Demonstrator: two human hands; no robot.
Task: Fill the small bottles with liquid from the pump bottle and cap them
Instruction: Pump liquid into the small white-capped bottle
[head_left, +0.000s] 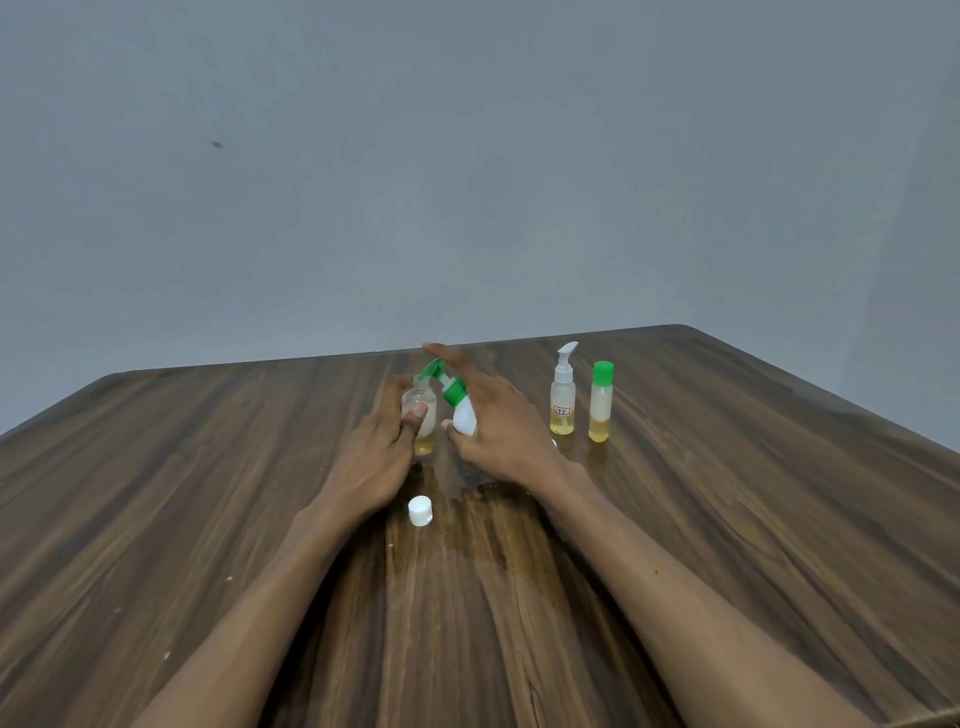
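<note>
A small clear bottle (425, 422) with a little yellow liquid at its bottom stands uncapped on the wooden table (208, 493). My left hand (382, 452) grips it from the left, thumb across its front. My right hand (493, 421) holds a white pump bottle with a green pump head (457, 402), tilted left so the green nozzle reaches over the small bottle's mouth. My right forefinger lies stretched out over the pump head. A white cap (420, 511) lies on the table in front of the bottles.
To the right stand a small white-pump bottle (562, 397) with a label and a slim green-capped bottle (601, 402), both holding some yellow liquid. A wet patch (467, 519) spreads on the table near the cap. A grey wall rises behind the table's far edge.
</note>
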